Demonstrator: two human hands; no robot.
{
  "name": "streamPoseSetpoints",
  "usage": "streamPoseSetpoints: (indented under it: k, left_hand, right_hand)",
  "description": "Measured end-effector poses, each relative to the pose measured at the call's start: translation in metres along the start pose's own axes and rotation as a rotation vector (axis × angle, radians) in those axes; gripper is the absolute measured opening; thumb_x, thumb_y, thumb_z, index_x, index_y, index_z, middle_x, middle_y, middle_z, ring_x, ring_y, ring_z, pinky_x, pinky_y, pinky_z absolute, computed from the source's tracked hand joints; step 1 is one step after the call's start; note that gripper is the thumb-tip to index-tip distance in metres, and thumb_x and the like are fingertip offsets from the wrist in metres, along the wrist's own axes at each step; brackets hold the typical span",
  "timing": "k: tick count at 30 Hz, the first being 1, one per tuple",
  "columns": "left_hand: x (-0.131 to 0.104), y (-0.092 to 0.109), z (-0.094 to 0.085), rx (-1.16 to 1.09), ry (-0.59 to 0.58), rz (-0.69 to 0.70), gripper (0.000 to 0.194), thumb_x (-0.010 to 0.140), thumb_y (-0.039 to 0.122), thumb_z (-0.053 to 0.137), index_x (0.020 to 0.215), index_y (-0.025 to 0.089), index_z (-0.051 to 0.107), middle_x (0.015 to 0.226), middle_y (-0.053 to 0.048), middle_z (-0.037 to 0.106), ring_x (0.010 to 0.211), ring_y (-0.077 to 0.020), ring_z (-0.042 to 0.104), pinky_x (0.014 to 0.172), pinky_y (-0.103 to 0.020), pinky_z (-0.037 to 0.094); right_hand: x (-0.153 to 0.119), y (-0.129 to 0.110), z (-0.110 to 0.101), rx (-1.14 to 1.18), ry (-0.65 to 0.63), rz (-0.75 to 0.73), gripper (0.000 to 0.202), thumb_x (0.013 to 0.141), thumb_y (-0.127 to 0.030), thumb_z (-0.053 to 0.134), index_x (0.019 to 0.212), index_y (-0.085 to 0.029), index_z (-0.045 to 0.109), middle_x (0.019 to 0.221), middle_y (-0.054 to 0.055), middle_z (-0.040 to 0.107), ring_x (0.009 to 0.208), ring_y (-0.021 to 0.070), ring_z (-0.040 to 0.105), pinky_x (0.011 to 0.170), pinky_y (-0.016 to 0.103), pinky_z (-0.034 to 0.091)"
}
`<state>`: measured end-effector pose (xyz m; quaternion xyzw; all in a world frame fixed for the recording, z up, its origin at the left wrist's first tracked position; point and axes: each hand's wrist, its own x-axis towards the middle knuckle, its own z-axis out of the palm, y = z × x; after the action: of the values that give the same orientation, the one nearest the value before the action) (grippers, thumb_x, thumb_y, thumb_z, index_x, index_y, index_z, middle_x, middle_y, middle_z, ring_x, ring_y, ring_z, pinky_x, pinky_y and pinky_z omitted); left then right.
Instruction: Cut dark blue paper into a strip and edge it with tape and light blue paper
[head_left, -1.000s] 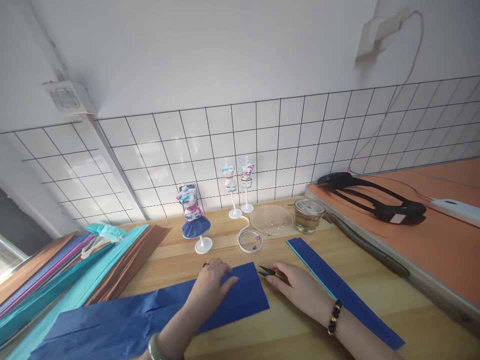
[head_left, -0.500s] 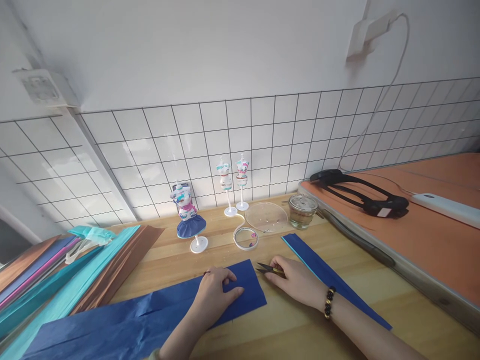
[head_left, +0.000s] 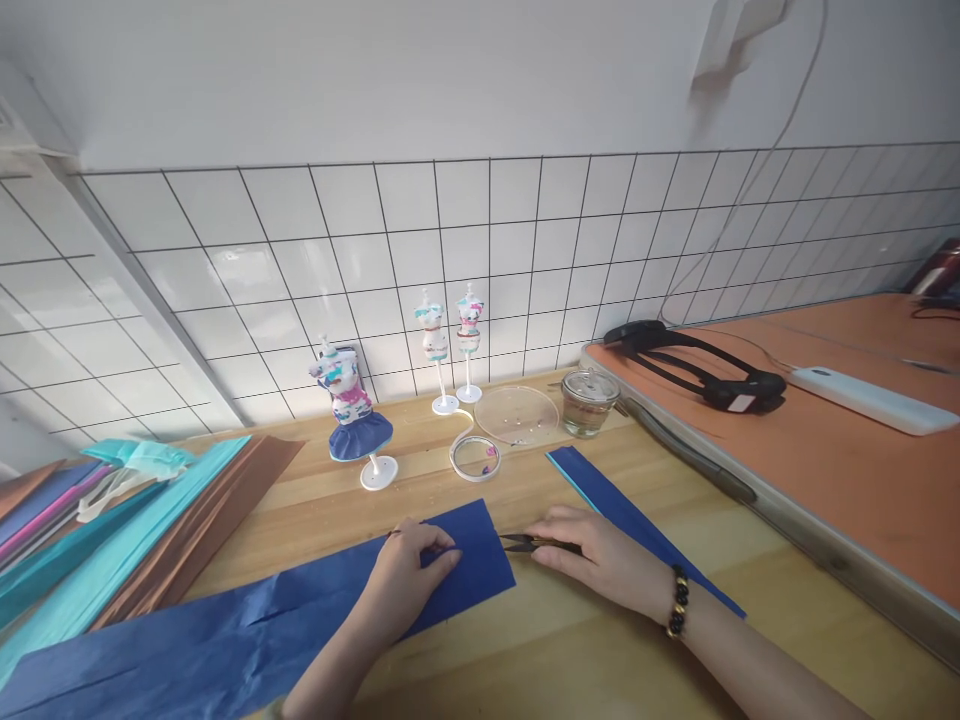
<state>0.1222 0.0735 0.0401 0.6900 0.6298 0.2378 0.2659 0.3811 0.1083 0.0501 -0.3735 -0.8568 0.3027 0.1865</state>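
A long sheet of dark blue paper [head_left: 300,610] lies across the wooden table. My left hand [head_left: 409,585] rests on it, thumb and forefinger curved with a gap between them. Small dark scissors [head_left: 529,544] are held in my right hand [head_left: 592,560], their blades slightly parted and pointing left at the paper's right edge. Beneath and behind my right forearm runs a narrow blue strip [head_left: 637,520] with a light blue edge. A small dress form [head_left: 349,385] in a blue skirt stands beyond my left hand.
Two more dress forms [head_left: 433,340] stand near the tiled wall. A tape roll [head_left: 475,458], a clear disc [head_left: 517,415] and a lidded glass [head_left: 590,405] are behind my hands. Coloured paper sheets [head_left: 172,520] lie left. An orange surface [head_left: 847,440] on the right bears a black strapped device [head_left: 697,370].
The view has shifted, so the objects appear further left and higher. My right hand has turned, and the scissors' tips are now nearer the blue sheet's edge.
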Motion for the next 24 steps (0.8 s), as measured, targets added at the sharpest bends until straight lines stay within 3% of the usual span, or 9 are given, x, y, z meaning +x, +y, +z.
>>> streamPoseSetpoints:
  k: [12,18,24]
  left_hand:
    - [0.0003,-0.0056,0.0001,-0.076,-0.016,-0.030,0.019,0.075,0.039,0.055,0.078,0.024,0.066,0.084,-0.002,0.064,0.085,-0.0208,0.057,0.080,-0.032,0.041]
    - [0.0009,-0.0042,-0.0014,-0.105,-0.029,-0.027,0.019,0.075,0.038,0.055,0.077,0.023,0.065,0.083,-0.001,0.065,0.084,-0.0211,0.058,0.077,-0.031,0.042]
    - [-0.0010,-0.0016,-0.0024,-0.120,-0.019,-0.030,0.019,0.076,0.036,0.054,0.079,0.021,0.065,0.084,-0.002,0.064,0.085,-0.0215,0.057,0.078,-0.032,0.042]
  right_hand:
    - [-0.0031,0.0004,-0.0063,-0.054,-0.093,-0.023,0.033,0.086,-0.047,0.048,0.106,-0.027,0.065,0.086,0.002,0.060,0.079,0.0172,0.059,0.072,0.025,0.042]
    - [-0.0032,0.0008,-0.0046,-0.053,-0.072,-0.001,0.033,0.082,-0.047,0.055,0.103,-0.024,0.064,0.092,0.003,0.064,0.085,0.0190,0.059,0.076,0.026,0.042]
    - [-0.0048,0.0036,-0.0075,-0.056,-0.025,0.036,0.030,0.080,-0.048,0.056,0.092,-0.021,0.062,0.088,0.002,0.064,0.079,0.0176,0.058,0.069,0.026,0.042]
